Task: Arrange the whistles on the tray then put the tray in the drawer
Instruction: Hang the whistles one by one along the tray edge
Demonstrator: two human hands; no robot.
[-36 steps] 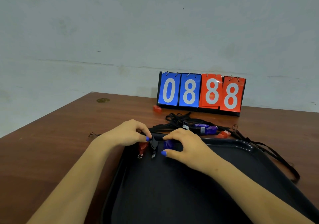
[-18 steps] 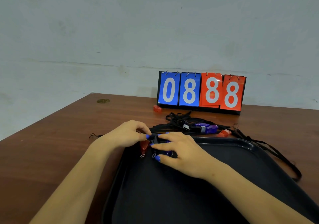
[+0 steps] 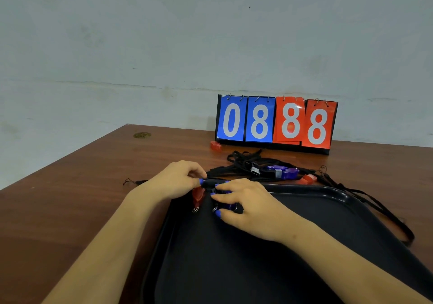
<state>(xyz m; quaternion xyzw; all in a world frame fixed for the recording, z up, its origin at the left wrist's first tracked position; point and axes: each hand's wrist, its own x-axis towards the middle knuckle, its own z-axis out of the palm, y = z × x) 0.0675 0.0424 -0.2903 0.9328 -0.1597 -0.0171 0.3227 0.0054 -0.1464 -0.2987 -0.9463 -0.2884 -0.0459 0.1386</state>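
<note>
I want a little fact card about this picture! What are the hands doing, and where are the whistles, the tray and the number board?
left hand: pinches a black lanyard at the tray's far left corner
right hand: fingers curled on a blue plastic whistle inside the tray
red plastic whistle: in the tray, beside the blue one
black plastic tray: on the brown wooden table
spare whistles: tangled beyond the tray
blue and red flip scoreboard: reads 0888

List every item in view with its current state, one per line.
Tray: flat on table, not yet in a drawer.
Red whistle: on tray, at far-left corner.
Blue whistle: on tray, under right hand.
Left hand: pinching a black lanyard.
Purple whistle: on table, off tray.
Scoreboard: upright, reads 0888.
</note>
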